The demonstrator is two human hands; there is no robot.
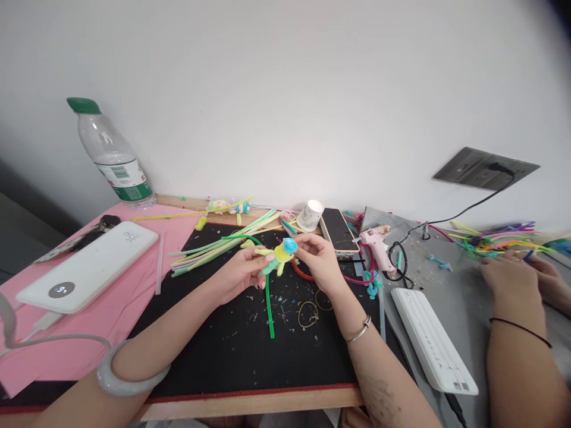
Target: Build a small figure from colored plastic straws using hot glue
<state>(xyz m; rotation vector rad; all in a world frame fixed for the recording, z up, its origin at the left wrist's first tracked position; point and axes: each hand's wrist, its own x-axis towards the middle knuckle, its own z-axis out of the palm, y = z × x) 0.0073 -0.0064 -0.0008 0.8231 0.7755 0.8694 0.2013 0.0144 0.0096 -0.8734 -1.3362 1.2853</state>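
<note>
"Head view, looking down between the forearms: what's in those hands?"

"A fuzzy figure (281, 255), yellow and green with a blue top (289, 245), above the black mat (223, 351). The left hand (243, 270) has thumb and fingers closed on its left side; the right hand (317, 258) pinches it at the right, by the blue top."

"Looks delicate. What would spoil it?"

"Squeezing, I'd say. Two pinches that close could crush the fuzz, and a twist from one side might work the blue top loose, if it's only lightly fixed. I can't tell how it's joined."

"And that long green stem (269, 309) hanging toward the near side?"

"Can't see whether it's attached or just behind. If it is attached, a wrist brushing it could tug the whole piece askew."

"The glue gun (378, 246) bothers me more, to the right of that right hand."

"Same here. Its nozzle points left, toward the phone (338, 230). No telling whether it's hot, but an elbow or sleeve catching the black cable (468, 210) could drag it about."

"The other person's hand (511, 276) is at the far right, by the coloured stems (504, 238)."

"Yes, and a reach across from there might snag that cable too."
</note>
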